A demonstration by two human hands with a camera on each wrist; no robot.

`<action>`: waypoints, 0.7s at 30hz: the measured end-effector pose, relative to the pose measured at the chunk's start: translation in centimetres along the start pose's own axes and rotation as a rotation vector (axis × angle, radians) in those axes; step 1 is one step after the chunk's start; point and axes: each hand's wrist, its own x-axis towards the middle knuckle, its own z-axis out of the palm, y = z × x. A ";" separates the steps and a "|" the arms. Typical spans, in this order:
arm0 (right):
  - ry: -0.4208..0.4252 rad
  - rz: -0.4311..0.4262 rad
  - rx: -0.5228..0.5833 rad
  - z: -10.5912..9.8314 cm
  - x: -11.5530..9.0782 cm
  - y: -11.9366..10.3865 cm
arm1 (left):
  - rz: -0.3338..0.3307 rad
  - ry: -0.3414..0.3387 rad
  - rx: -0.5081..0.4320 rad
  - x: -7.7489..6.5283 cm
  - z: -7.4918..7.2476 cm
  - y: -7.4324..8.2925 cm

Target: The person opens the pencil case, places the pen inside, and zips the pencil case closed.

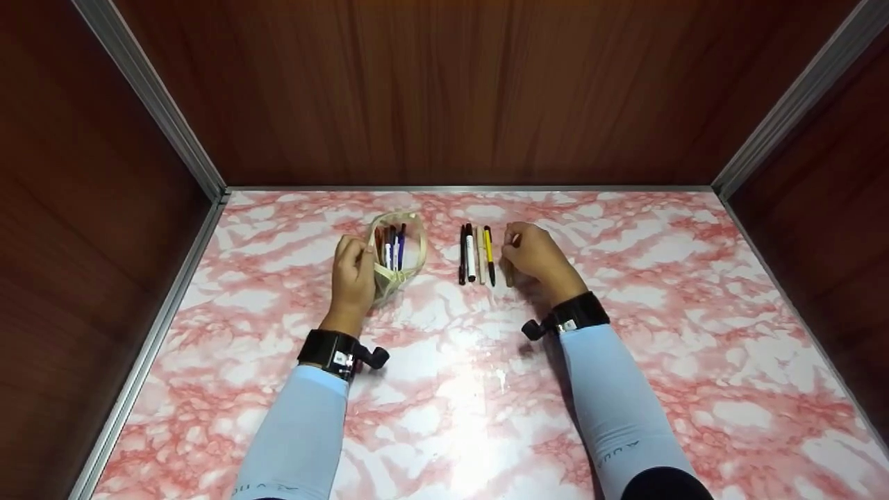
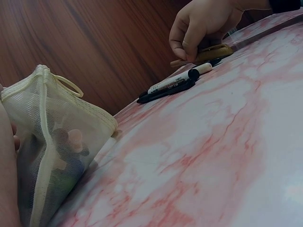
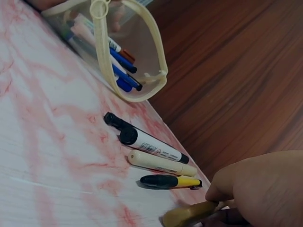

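Observation:
My left hand [image 1: 353, 274] grips the side of a cream mesh pencil pouch [image 1: 422, 260], its mouth spread wide. Inside stand several pens [image 3: 125, 71], some with blue or brown caps. Over to the right, my right hand [image 1: 535, 251] pinches a tan marker [image 3: 187, 213] by its far end, at the end of a row of pens on the table. That row holds a black pen [image 1: 462, 257], a white marker with black ends [image 1: 470, 253], a cream highlighter-like marker [image 3: 158, 162] and a yellow-and-black pen [image 1: 489, 253].
The table [image 1: 430, 417] has a red-and-white marbled top. A dark wood panel [image 1: 458, 97] rises behind it, with more panels at both sides, joined by grey metal strips [image 1: 156, 97]. A ring pull [image 3: 99, 8] hangs at the pouch's zipper.

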 end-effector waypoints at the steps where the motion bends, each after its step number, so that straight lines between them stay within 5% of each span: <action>1: 0.003 0.007 0.013 0.0 0.0 0.0 | 0.000 0.000 0.005 0.0 0.0 -0.3; 9: 0.058 0.040 0.145 -0.3 0.0 -0.5 | -0.001 -0.024 0.008 0.1 -0.1 -3.2; 21: 0.207 -0.034 0.291 -0.6 0.1 -2.1 | -0.022 -0.025 0.043 0.1 0.0 -3.3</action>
